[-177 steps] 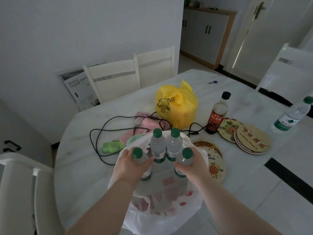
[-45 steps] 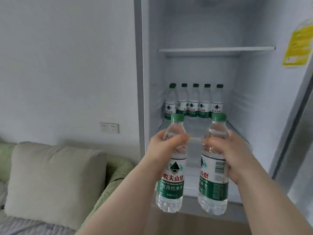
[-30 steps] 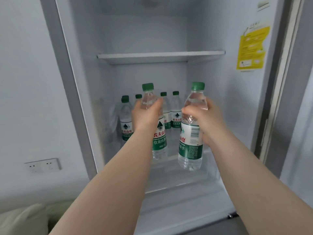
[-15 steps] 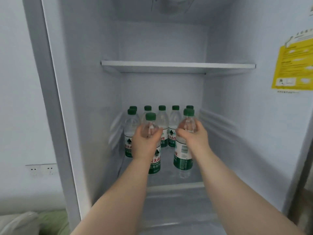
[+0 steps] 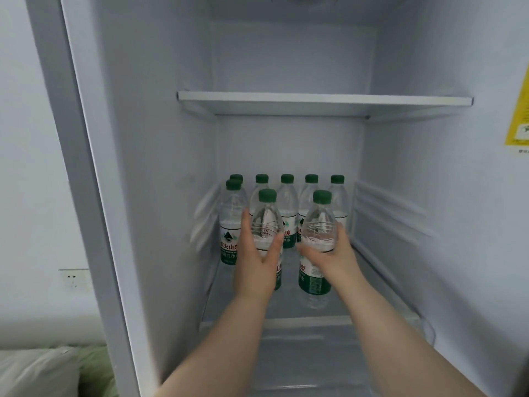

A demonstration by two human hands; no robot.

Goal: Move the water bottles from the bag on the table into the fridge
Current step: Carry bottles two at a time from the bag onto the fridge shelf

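Both carried bottles have come down since the earlier frame and now seem to stand on the fridge shelf [image 5: 286, 308]. The left hand [image 5: 254, 265] has its grip spread loosely along the left bottle [image 5: 266, 222]. The right hand [image 5: 335, 259] wraps its grip round the right bottle [image 5: 319, 224]. At 12 o'clock are six stored bottles [image 5: 287, 196] of ribbed clear plastic with green caps. The bag is unseen, so what remains is unknown.

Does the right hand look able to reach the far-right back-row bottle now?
Probably not yet: the right hand grips the front right bottle, which stands just before the far-right back bottle. After letting go, it might pass beside it.
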